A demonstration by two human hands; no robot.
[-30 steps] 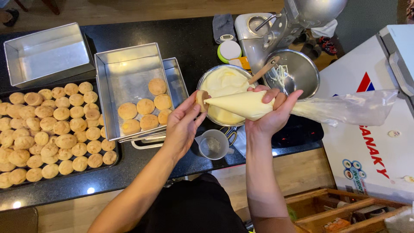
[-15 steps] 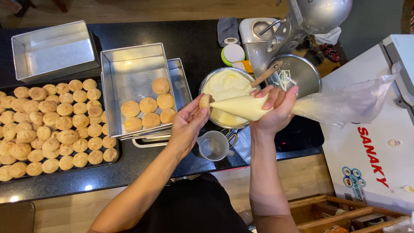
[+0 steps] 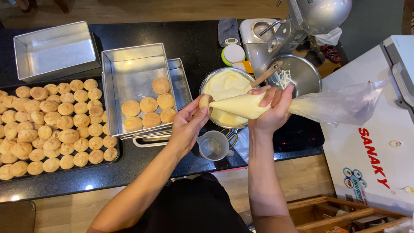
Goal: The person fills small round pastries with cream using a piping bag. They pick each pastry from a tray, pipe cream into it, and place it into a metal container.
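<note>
My left hand (image 3: 186, 126) holds a small round golden puff (image 3: 204, 102) at its fingertips. My right hand (image 3: 272, 107) squeezes a clear piping bag (image 3: 241, 105) full of pale yellow cream, and the bag's tip touches the puff. Both hands hover over a metal bowl of cream (image 3: 224, 83) with a wooden-handled spatula (image 3: 268, 74) in it. To the left, a rectangular metal pan (image 3: 129, 69) holds several puffs (image 3: 148, 105). A dark tray (image 3: 113, 152) at far left carries many more puffs (image 3: 47, 125).
An empty metal pan (image 3: 51, 51) sits at the back left. A stand mixer (image 3: 302, 21) and its steel bowl (image 3: 302, 75) stand at the back right. A small measuring cup (image 3: 212, 146) is near the counter edge. A white chest freezer (image 3: 379, 142) is on the right.
Both hands with the puff and the piping bag have stayed over the cream bowl; only the camera view shifted slightly.
</note>
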